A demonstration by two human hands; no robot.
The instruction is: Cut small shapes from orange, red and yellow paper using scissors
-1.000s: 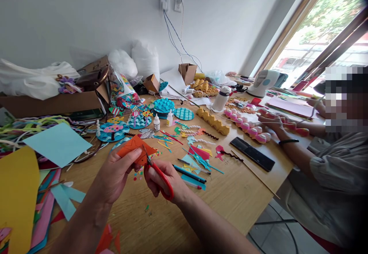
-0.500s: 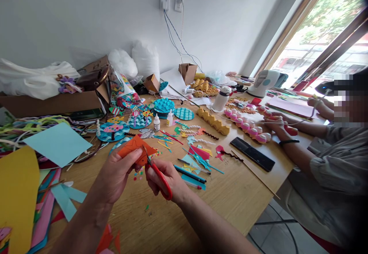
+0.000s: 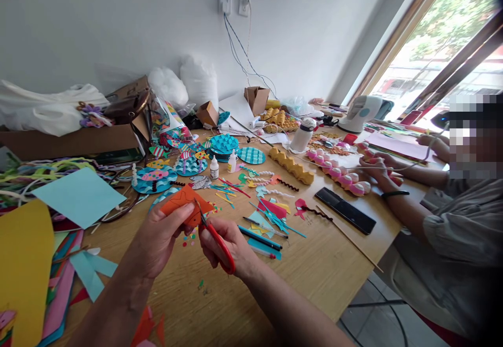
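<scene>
My left hand [image 3: 163, 237] pinches a piece of orange paper [image 3: 184, 200] with dark drawn outlines on it. Red-handled scissors [image 3: 220, 247] are in my right hand [image 3: 228, 239], its fingers wrapped round the handles. The scissor blades meet the right part of the orange paper, above the table. Behind the paper lie small coloured paper dots, a grey paper fish [image 3: 200, 182] and thin paper strips [image 3: 231, 187]. To the right of my right hand are pens [image 3: 261, 237] on blue paper. Orange scraps [image 3: 145, 326] lie below my left forearm.
Coloured paper sheets [image 3: 25, 263] and pipe cleaners fill the left side. Glue bottles [image 3: 214, 169], blue scalloped discs [image 3: 223, 145], a yellow egg-carton strip [image 3: 291, 166] and a phone [image 3: 346, 209] stand or lie farther off. A co-worker [image 3: 451, 221] at right holds a pink-and-white carton strip.
My hands, the orange paper and the scissors look almost unmoved. At right, the co-worker's hands and the strip have shifted slightly.
</scene>
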